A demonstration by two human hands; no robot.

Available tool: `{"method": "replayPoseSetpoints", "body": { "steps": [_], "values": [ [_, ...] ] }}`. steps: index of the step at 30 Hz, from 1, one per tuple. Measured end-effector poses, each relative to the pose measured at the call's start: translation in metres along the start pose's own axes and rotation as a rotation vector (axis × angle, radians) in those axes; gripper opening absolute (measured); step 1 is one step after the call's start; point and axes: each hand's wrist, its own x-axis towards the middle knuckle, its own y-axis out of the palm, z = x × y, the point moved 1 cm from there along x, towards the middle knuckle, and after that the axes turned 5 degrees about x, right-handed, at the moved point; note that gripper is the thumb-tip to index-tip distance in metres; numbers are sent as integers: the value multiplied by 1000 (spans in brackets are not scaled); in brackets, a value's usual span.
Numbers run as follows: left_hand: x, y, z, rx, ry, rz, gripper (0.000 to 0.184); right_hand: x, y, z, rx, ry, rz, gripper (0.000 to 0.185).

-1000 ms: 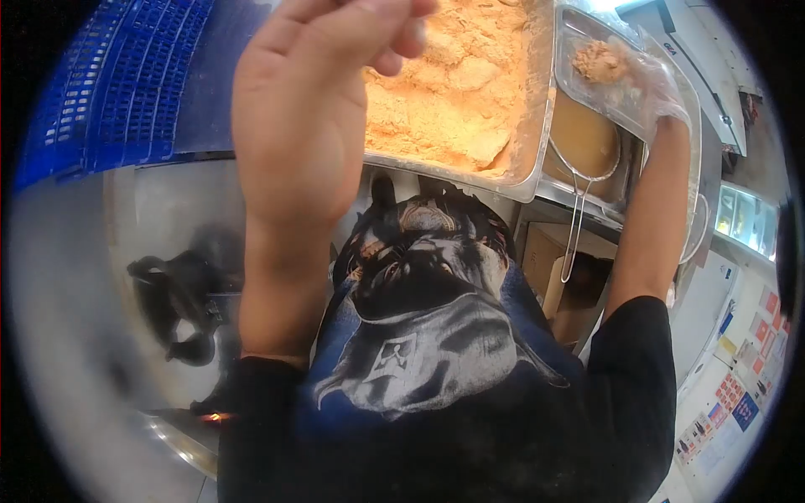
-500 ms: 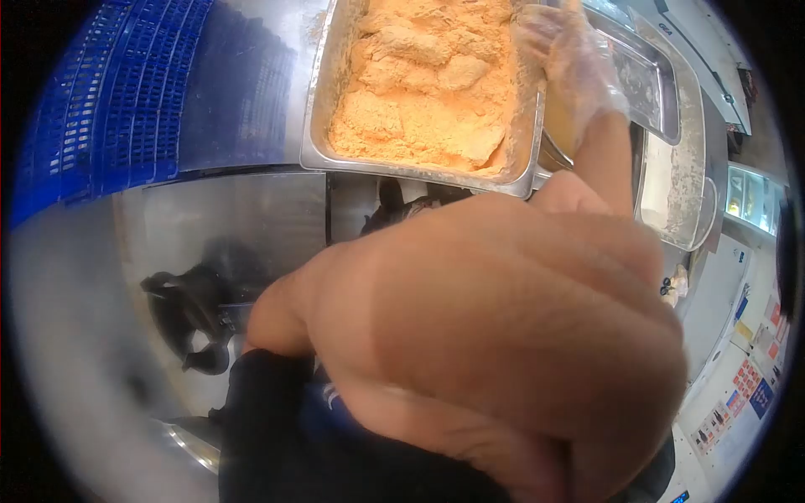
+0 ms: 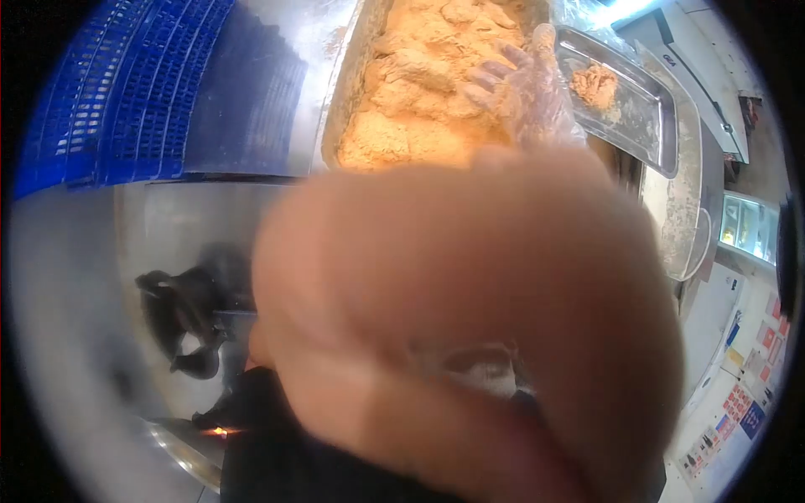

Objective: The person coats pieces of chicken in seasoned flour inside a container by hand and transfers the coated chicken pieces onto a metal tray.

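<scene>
My right hand (image 3: 530,96), in a clear plastic glove, is over the right side of a deep metal tray (image 3: 333,126) of orange breading (image 3: 402,126). Its fingers are spread and point left, over or against the coated lumps. My left hand (image 3: 470,251), bare and blurred, fills the middle of the view close to the camera; its fingers are smeared and hard to make out. To the right of the gloved hand, a smaller metal tray (image 3: 646,126) holds a coated piece (image 3: 594,86).
Blue plastic baskets (image 3: 126,92) stand at the upper left beside a metal surface (image 3: 243,92). A clear-sided container (image 3: 688,210) with white powder is at the right. A black object (image 3: 180,318) lies lower left, and papers (image 3: 738,402) hang at the far right.
My right hand has moved left from the tray's right edge to over the breading. The coated piece in the small tray shows again. My left hand remains close to the camera, slightly shifted.
</scene>
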Motion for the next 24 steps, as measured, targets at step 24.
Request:
{"method": "replayPoseSetpoints", "body": {
  "steps": [24],
  "values": [
    [-40, -63, 156, 1038, -122, 58, 20, 22, -15, -1, -634, -101, 10, 66]
  ]
}}
